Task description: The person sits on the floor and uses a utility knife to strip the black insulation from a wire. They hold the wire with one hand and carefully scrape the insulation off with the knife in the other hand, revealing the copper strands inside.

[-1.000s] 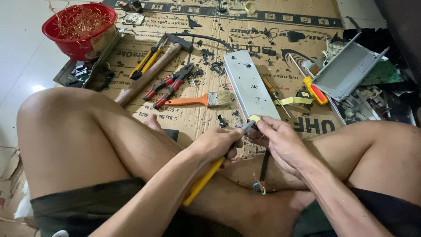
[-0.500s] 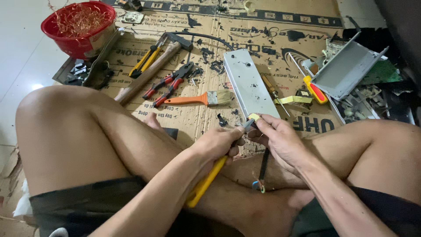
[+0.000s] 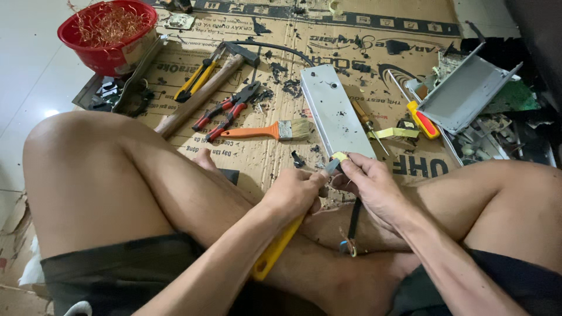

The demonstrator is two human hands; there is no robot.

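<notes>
person seated cross-legged on the floor, bare knees either side, flattened cardboard sheet point(image 3: 263, 158) spread in front as a work surface.

left hand point(image 3: 293, 193) closed around a yellow-handled knife point(image 3: 275, 248); handle runs down along the forearm, short blade end point(image 3: 332, 167) points up toward the other hand. right hand point(image 3: 374, 187) closed in a pinch on a black cable point(image 3: 353, 216), thumb and fingers at its top end just beside the blade; a small yellow bit shows at the fingertips. cable hangs down between the legs, frayed copper strands at its lower end. both hands meet over the shins, at the near edge of a long grey metal plate point(image 3: 336, 111) lying flat on the cardboard.

containers: red plastic bowl point(image 3: 108, 50) at top left, holding a loose tangle of thin copper wire point(image 3: 111, 23). open grey metal casing point(image 3: 468, 90) at right, tipped on its side amid circuit boards and scrap; contents cannot be made out.

loose on the cardboard: wooden-handled hammer point(image 3: 199, 93), yellow-and-black pliers point(image 3: 196, 79), two red-handled pliers point(image 3: 228, 111), orange-handled paintbrush point(image 3: 266, 130), red-and-yellow screwdriver point(image 3: 422, 120) near the casing. black shavings scattered around the plate.
</notes>
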